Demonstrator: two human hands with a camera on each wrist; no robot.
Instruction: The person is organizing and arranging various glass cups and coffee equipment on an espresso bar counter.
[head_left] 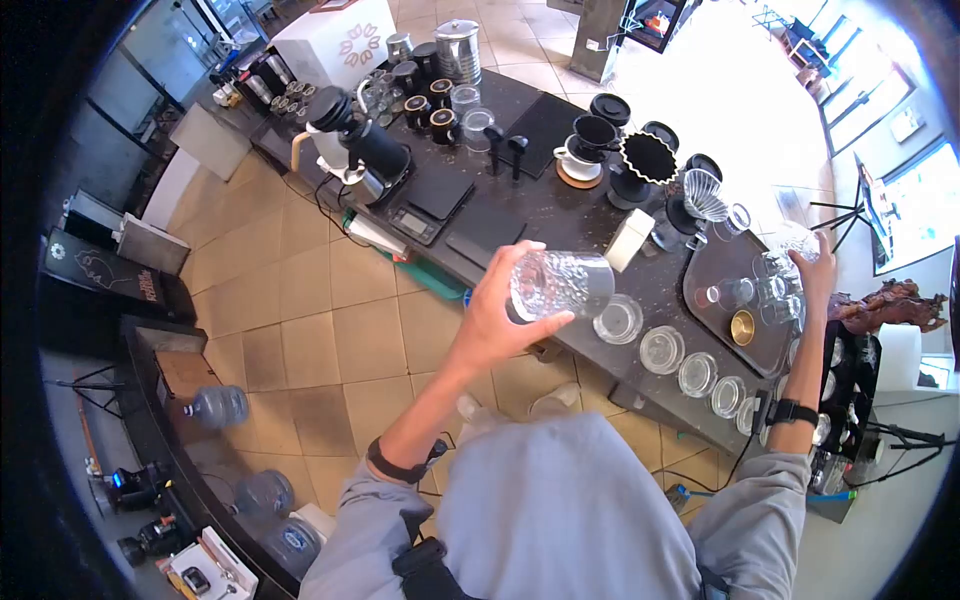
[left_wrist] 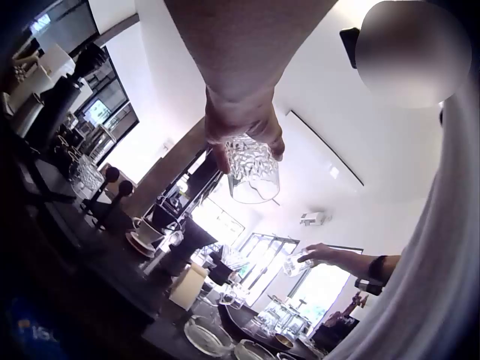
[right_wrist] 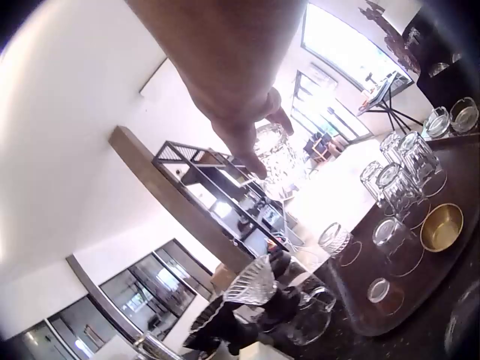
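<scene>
My left hand [head_left: 497, 315] grips a clear glass tumbler with a dimpled surface [head_left: 568, 284], tipped on its side above the counter's near edge. In the left wrist view, fingers and thumb wrap the textured end of the tumbler [left_wrist: 251, 171]. My right hand [head_left: 819, 268] holds a second textured glass [right_wrist: 275, 156], raised over the far right end of the brown tray [head_left: 712, 326]. On that tray stand several clear glasses [right_wrist: 399, 186] and a small gold bowl [head_left: 742, 328]. A row of round clear glass dishes [head_left: 662, 350] lines the counter's near edge.
The dark counter [head_left: 560, 222] also bears a white block [head_left: 629, 240], a ribbed glass dripper [head_left: 705, 195], a black dripper [head_left: 648, 158], a scale [head_left: 414, 226] and a black grinder [head_left: 372, 150]. Dark mugs [head_left: 442, 124] stand farther back. Water jugs [head_left: 217, 407] lie on the tiled floor.
</scene>
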